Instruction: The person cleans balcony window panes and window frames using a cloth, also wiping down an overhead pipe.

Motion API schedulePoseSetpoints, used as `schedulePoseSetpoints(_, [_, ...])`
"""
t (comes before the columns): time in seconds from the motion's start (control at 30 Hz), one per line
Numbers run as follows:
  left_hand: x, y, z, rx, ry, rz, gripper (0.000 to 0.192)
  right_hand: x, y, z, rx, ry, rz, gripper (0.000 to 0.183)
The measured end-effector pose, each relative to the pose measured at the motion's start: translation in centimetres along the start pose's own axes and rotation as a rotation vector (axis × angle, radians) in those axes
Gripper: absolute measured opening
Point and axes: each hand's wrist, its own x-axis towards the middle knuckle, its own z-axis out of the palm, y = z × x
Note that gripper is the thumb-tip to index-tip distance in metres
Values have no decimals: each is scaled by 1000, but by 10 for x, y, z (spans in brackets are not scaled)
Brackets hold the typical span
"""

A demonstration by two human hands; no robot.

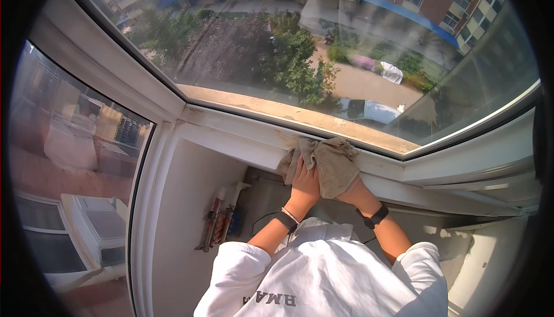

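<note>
A crumpled grey-brown cloth (335, 167) lies over the white window frame's bottom rail (242, 129), below the large glass pane. My left hand (305, 180) presses on the cloth's left part, with its fingers pointing towards the glass. The cloth largely covers my right hand (355, 193), whose fingers are hidden beneath or behind it; its back and wrist show at the cloth's lower right. Both wrists wear dark bands. Brownish stains mark the rail just left of the cloth.
A side window (82, 144) stands at the left, with an outdoor air-conditioner unit (99, 222) beyond it. Pipes with red fittings (218, 219) run along the wall below the sill. Outside the front pane are a stone ledge (277, 111), trees and a parked car (374, 111).
</note>
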Motion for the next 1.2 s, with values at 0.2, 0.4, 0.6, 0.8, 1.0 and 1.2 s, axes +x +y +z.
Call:
schedulePoseSetpoints(0.2, [-4, -67, -41, 166, 43, -137, 55, 91, -33, 39, -202, -83, -282, 45])
schedulePoseSetpoints(0.4, [5, -101, -79, 290, 15, -83, 49, 135, -71, 47, -52, 9, -193, 31])
schedulePoseSetpoints(0.6, [14, -52, -60, -238, -104, 43, 56, 47, -46, 15, -13, 293, -38, 41])
schedulePoseSetpoints(0.8, [51, 50, 15, -502, -274, 473, 52, -67, -21, -39, -515, 525, 555, 39])
schedulePoseSetpoints(1.0, [60, 58, 27, -359, -233, 588, 48, -66, -16, -61, -468, 523, 590, 27])
schedulePoseSetpoints(1.2, [48, -12, -12, -252, -172, 495, 45, -6, -43, -28, -361, 330, 425, 41])
